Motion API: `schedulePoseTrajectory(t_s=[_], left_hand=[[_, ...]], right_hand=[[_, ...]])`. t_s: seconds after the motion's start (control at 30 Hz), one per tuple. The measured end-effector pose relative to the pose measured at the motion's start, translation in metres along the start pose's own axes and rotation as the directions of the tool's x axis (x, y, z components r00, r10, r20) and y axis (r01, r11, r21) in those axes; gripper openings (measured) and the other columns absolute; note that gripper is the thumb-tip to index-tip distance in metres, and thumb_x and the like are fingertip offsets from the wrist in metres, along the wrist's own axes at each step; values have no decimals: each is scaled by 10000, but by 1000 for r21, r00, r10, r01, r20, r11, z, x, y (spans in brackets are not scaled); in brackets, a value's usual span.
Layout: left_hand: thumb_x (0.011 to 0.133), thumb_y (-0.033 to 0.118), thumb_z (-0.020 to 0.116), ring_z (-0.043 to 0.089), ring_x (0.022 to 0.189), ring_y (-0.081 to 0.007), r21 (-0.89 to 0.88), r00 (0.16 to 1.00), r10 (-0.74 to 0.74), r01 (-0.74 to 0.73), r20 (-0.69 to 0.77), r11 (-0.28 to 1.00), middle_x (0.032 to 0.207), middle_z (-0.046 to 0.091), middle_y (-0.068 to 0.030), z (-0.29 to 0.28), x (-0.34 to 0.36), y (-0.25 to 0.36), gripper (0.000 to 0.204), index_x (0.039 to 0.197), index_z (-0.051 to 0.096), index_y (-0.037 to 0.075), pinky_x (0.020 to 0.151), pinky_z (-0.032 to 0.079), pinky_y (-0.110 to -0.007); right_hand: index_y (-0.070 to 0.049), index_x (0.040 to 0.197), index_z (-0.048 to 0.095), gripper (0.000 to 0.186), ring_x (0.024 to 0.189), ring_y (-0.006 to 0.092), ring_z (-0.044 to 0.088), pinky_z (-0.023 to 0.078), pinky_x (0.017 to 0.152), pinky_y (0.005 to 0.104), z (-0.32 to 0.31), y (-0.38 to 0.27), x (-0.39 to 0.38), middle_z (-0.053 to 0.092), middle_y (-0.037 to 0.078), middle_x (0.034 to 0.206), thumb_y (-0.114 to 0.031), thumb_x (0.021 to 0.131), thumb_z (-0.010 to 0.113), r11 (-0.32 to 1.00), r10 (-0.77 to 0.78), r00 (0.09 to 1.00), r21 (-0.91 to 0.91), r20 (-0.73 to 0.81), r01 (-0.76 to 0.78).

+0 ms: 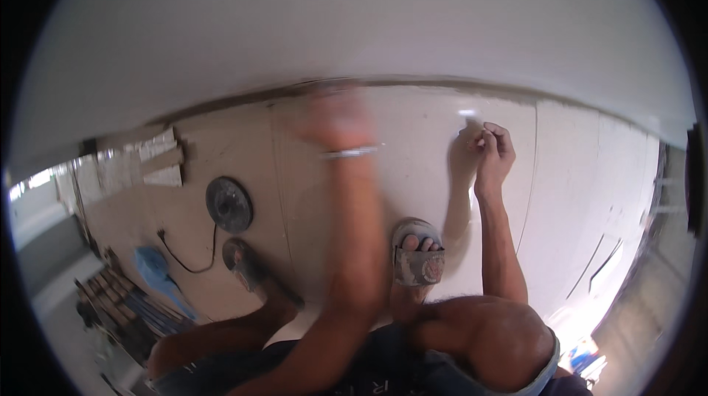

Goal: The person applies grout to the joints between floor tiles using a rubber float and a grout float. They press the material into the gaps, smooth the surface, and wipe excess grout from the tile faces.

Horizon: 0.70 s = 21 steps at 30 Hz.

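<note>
My left hand point(339, 119), smeared by motion, reaches to the dark gap point(435, 85) where the pale wall meets the floor. A silvery band point(349, 152) circles its wrist. Its fingers are too blurred to show whether they grip anything. Farther right, my right hand point(495, 156) is closed, thumb and fingertips pinched together over the floor panels. Whatever may be between those fingertips is too small to make out. Its shadow falls on the pale floor point(413, 145) beside it.
Left of my feet lies a round black disc-shaped base point(229, 204) with a black cord point(193, 271). Near it are a blue object point(153, 269), stacked wooden strips point(122, 293) and torn pale board pieces point(162, 160). My sandalled foot point(419, 252) stands between my hands.
</note>
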<state>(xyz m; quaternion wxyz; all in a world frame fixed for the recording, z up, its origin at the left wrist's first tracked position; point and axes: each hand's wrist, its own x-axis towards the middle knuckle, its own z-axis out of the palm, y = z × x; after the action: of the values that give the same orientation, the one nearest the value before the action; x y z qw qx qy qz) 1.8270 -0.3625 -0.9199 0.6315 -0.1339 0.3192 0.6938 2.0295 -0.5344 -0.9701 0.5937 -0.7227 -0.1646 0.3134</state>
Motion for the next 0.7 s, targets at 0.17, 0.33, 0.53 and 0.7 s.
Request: schedulePoseTrajectory(t_s=[0.17,0.33,0.53,0.7], left_hand=[[882,868,299,180,1548,-354,334,979,-164,115,120,936,1677,189,-175,12,21,52,1135,1606,177,2,1222,149,-638],[932,806,248,-47,1585,-348,276,774,-623,577,116,769,1714,-26,-176,49,-85,-64,1118,1610,-56,-30,1239,-25,-647],[970,751,244,40,1580,-375,67,632,-773,770,49,634,1700,2,-232,54,-102,-93,1070,1591,-12,-83,1274,95,-564],[1018,619,220,250,1533,-404,351,690,-719,695,-80,628,1647,200,-301,52,-78,-72,943,1554,136,-153,1258,252,-510]], right_hand=[[12,1068,649,145,713,116,588,535,662,274,4,10,-9,644,62,847,-57,1019,531,991,92,995,106,-41,-87],[15,1051,642,147,688,119,612,514,619,281,56,-1,-24,674,66,811,-60,1011,523,948,110,977,275,180,-158],[3,1138,633,236,875,136,644,544,756,304,66,-26,-31,687,87,982,-156,1047,485,785,273,950,535,153,-312],[20,1292,577,419,1032,154,616,504,921,315,60,-85,-11,655,99,1109,-309,1053,473,557,264,943,767,200,-319]])
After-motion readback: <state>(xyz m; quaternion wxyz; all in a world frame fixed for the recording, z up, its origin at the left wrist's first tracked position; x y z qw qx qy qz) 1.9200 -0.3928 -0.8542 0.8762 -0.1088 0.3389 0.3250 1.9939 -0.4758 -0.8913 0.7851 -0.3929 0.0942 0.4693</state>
